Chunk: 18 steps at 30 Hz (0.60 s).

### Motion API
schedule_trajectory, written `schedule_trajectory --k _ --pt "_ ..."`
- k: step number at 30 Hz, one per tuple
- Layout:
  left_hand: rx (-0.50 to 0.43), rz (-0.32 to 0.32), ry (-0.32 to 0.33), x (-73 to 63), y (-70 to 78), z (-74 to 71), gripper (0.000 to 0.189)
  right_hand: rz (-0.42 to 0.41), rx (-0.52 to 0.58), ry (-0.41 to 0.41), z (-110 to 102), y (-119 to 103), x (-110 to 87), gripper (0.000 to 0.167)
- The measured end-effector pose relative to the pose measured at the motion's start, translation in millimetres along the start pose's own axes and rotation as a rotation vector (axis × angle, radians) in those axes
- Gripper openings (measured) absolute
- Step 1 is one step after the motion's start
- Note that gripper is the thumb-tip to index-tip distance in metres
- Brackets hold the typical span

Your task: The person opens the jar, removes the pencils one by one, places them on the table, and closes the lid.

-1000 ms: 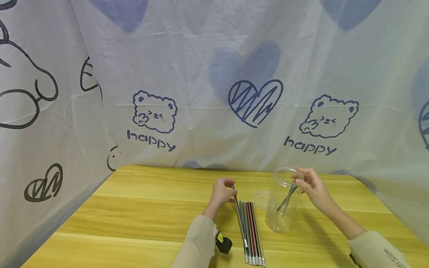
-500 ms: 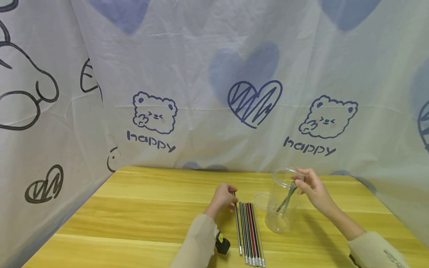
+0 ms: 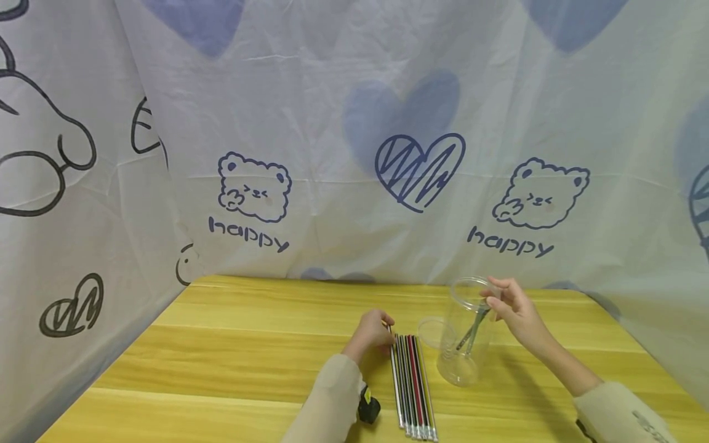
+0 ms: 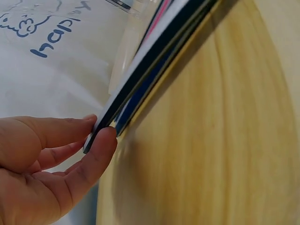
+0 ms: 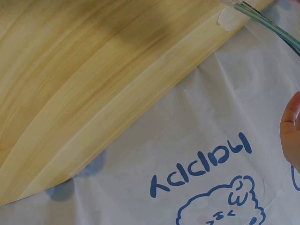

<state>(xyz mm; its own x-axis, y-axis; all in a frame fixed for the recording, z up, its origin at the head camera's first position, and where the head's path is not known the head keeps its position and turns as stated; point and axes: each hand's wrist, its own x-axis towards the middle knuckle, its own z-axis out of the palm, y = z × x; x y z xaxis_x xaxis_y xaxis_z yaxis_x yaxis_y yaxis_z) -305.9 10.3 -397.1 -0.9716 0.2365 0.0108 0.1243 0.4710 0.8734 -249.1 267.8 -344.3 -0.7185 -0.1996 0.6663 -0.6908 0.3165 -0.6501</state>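
In the lower centre of the head view, a row of pencils [image 3: 415, 387] lies side by side on the bench [image 3: 232, 344], mostly dark striped with one red, silver ends toward the bottom edge. At the row's left edge lies a dark pencil with a pale side [image 3: 397, 387], its upper end pinched by the left hand [image 3: 373, 332]. Right of centre stands an upright clear jar [image 3: 450, 364], open at the top. Slim green sticks [image 3: 475, 327], tilted, show through its wall, upper ends pinched by the right hand [image 3: 515, 311].
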Motion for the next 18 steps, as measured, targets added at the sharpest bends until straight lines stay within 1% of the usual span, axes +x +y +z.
schedule_trajectory --k 7,11,15,18 --pt "0.002 -0.020 0.001 -0.5 -2.2 2.4 0.032 0.005 0.002 -0.001 -0.4 -0.4 0.1 0.025" --pt "-0.007 -0.027 -0.014 -1.1 -1.6 3.6 0.033 0.004 0.003 -0.006 -0.8 -0.6 0.1 0.025" --pt "0.015 -0.044 -0.023 -0.2 -1.6 5.8 0.033 0.008 -0.011 -0.015 -1.3 -0.9 -0.2 0.025" --pt "0.032 -0.051 -0.019 0.6 -2.2 7.3 0.033 0.013 -0.015 -0.018 -1.4 -0.8 -0.6 0.025"
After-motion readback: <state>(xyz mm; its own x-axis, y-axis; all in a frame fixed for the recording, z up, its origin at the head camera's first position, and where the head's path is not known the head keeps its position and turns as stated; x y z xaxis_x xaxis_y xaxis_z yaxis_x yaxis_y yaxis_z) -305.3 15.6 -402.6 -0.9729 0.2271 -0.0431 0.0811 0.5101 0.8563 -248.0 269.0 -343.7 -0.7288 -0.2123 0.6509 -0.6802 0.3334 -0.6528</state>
